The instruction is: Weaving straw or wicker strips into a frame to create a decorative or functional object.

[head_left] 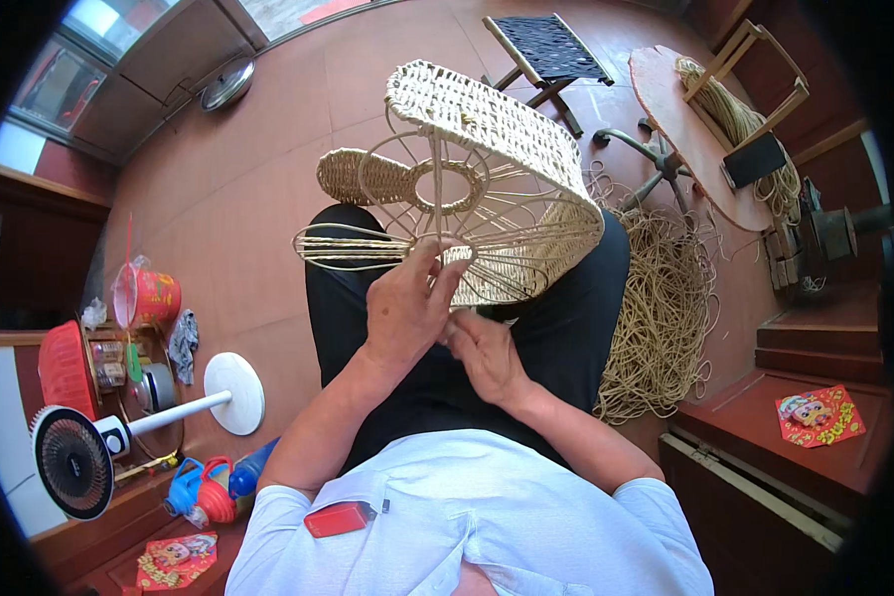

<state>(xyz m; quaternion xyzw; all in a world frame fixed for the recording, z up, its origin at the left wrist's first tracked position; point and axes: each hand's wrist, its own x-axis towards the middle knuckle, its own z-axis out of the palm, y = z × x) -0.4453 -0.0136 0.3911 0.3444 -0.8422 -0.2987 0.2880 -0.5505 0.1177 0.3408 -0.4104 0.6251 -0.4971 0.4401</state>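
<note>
A half-woven wicker piece [477, 109], pale rope on a wire frame, rests across my lap and knees. Its woven side band curves round the right, while thin wires and strands at the left stand bare. A ring wrapped in rope [447, 187] and a woven rounded flap lie on its far side. My left hand [402, 308] pinches the wire frame near the point where the strands gather, thumb and fingers closed on it. Just below and to the right, my right hand [487, 356] is closed, its fingertips partly hidden; what it holds cannot be made out.
A large heap of loose rope [656, 308] lies on the floor at my right. Beyond it stand a round table [656, 99] with coiled rope and a folding stool [551, 50]. A fan [74, 462] and red basket [65, 368] are at the left.
</note>
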